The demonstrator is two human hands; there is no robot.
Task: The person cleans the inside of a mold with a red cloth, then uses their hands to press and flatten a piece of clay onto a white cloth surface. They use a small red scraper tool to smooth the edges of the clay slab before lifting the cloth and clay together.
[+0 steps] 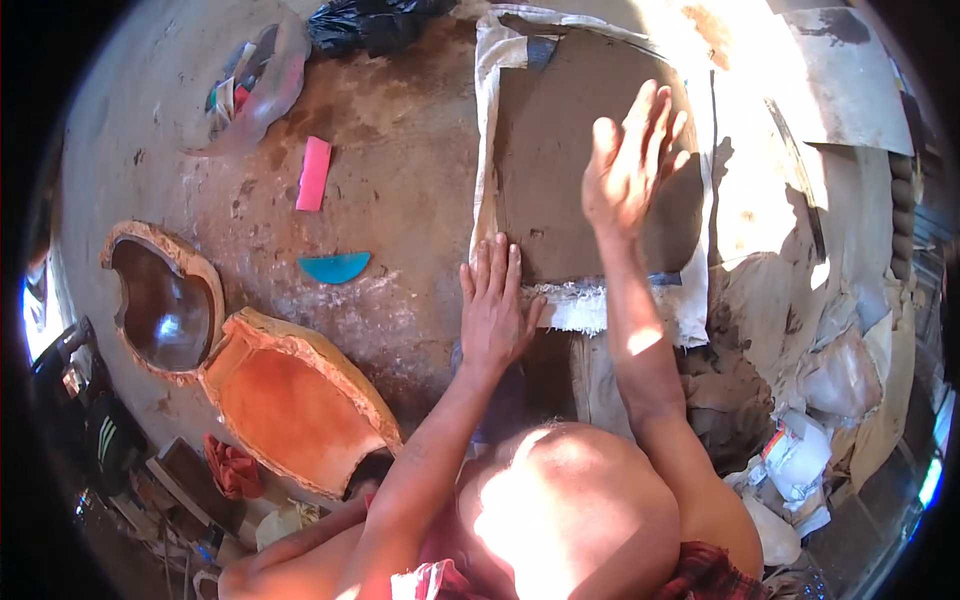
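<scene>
A flat, brown slab that looks like damp clay (560,150) lies on a white cloth (486,140) whose borders show around it. The cloth's near edge is frayed. My left hand (491,305) rests at the slab's near left corner, fingers stretched forward on the cloth's edge and holding nothing. Over the right part of the slab is my right hand (630,165), fingers extended and thumb apart, with nothing in it. Whether its palm touches the slab I cannot tell. Left of the cloth lie a teal half-moon scraper (335,267) and a pink rectangular piece (313,174).
Two hollow, thick-walled moulds stand at the left, one with a dark inside (165,305), one orange (300,400). A clear plastic bag (265,90) and black plastic (370,25) lie at the far left. Crumpled plastic (840,380) and a white container (797,455) sit at the right.
</scene>
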